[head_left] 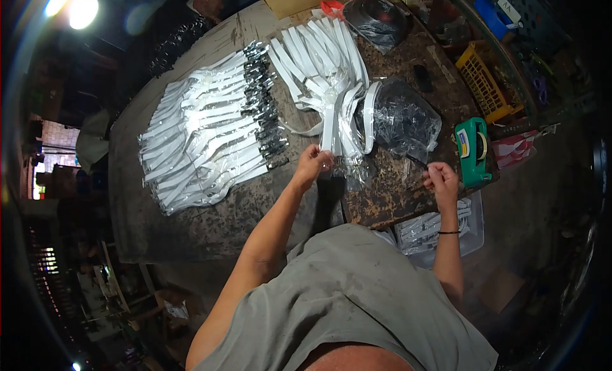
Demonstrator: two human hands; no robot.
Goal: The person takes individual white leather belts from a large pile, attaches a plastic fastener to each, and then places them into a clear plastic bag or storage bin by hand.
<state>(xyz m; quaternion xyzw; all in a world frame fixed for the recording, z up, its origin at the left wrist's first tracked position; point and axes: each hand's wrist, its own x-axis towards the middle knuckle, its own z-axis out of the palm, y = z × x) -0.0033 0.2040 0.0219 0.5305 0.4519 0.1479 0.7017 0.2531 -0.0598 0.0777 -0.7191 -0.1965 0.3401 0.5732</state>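
My left hand (312, 166) pinches the near end of a white strap (329, 125), which lies over a fanned bundle of white straps (322, 52). To its right, my right hand (442, 180) is closed at the fingertips, beside a clear plastic bag of dark pieces (405, 116). A small dark bit shows at those fingertips, too small to name. A loose white strap (370, 116) curves along the bag's left side. Left of the bundle lies a wide pile of plastic-wrapped white straps (204, 129) with dark shiny metal ends (260, 97).
A green tape dispenser (472, 153) stands at the table's right edge. Below that edge is a clear bin (472, 243) of wrapped straps. Another dark bag (376, 20) sits at the back. A yellow basket (488, 84) is at far right. Someone's dark sleeve (175, 33) shows across the table.
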